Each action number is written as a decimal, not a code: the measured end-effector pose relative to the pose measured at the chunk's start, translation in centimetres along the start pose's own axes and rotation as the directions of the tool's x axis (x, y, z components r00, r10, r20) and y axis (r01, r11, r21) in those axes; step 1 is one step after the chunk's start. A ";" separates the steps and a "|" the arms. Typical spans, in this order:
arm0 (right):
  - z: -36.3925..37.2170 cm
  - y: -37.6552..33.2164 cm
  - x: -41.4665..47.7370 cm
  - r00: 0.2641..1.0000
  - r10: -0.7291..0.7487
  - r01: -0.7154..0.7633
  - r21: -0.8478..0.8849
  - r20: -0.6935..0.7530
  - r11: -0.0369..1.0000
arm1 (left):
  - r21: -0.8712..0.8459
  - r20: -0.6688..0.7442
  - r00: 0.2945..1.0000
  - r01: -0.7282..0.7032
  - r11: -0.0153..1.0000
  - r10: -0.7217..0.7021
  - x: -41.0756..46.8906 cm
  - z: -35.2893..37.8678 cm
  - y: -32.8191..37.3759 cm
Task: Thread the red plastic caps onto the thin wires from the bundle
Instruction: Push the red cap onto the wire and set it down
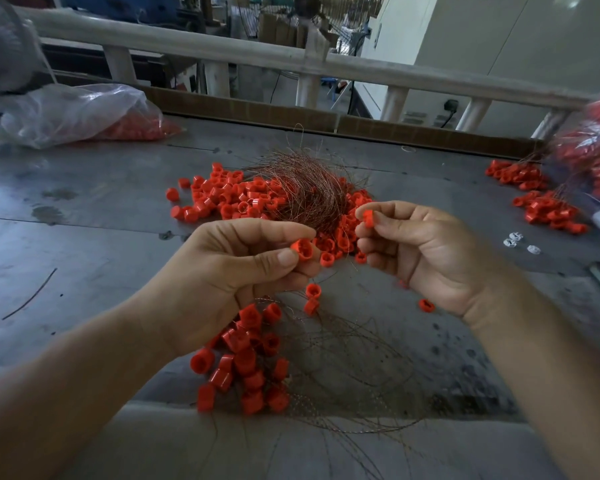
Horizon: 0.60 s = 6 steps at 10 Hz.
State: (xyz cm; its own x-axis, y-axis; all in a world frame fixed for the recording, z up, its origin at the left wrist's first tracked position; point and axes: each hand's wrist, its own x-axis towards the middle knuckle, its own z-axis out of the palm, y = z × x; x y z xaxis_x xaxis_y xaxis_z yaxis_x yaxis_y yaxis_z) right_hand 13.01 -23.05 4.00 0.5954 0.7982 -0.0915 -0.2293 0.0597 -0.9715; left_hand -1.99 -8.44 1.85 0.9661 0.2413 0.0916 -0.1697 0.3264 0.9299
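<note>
Two red caps are in play, one per hand. The left hand (pixel 243 265) pinches one cap (pixel 301 249) between thumb and forefinger, open end facing the camera. The right hand (pixel 420 251) pinches a second cap (pixel 368 218) at its fingertips, other fingers curled. Both hands hover over the middle of the grey worktop (pixel 84 209). Can't tell if a wire is actually through either cap, they're too thin.

Just past the hands sits the wire bundle (pixel 309 188), one coppery tangle lying on top of a big loose pile of caps (pixel 229 199), way too many to count. A few strays sit between the hands, and one stray cap (pixel 426 304) lies beside the right wrist. Near side, below the left hand, there's a cluster of caps on wires (pixel 246 362), roughly twenty, with their wire tails (pixel 354 368) looping off to the right.

Far right: two more cap piles (pixel 551 213), and near them three small white bits (pixel 515 239). One lone wire (pixel 32 296) lies off to the left.

Two plastic bags: a clear bag (pixel 77 112) on the far left with red caps inside, and a blurry bag (pixel 596 150) at the right edge, also stuffed with red. A pale railing (pixel 222 39) runs along the far side.
</note>
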 end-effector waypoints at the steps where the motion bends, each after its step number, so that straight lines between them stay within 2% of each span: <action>1: 0.7 0.2 -0.3 0.999 0.017 -0.017 -0.002 0.039 1.000 | 0.005 -0.016 1.000 0.003 1.000 -0.003 0.1 0.1 0.1; 4: 1.2 0.7 -0.8 0.996 -0.041 0.048 -0.084 0.080 0.995 | 0.023 -0.013 1.000 -0.001 1.000 0.002 0.1 0.2 0.0; 6: 1.5 0.8 -0.9 0.994 -0.064 0.070 -0.056 0.090 0.996 | 0.026 -0.012 1.000 -0.004 1.000 0.004 0.1 0.3 0.0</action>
State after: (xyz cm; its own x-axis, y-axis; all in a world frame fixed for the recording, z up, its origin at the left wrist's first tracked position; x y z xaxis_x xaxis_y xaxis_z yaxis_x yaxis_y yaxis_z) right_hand 11.08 -22.79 3.60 0.5370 0.8436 -0.0086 -0.1441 0.0816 -0.9862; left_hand -1.86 -8.66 2.00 0.9630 0.2535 0.0909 -0.1680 0.3017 0.9385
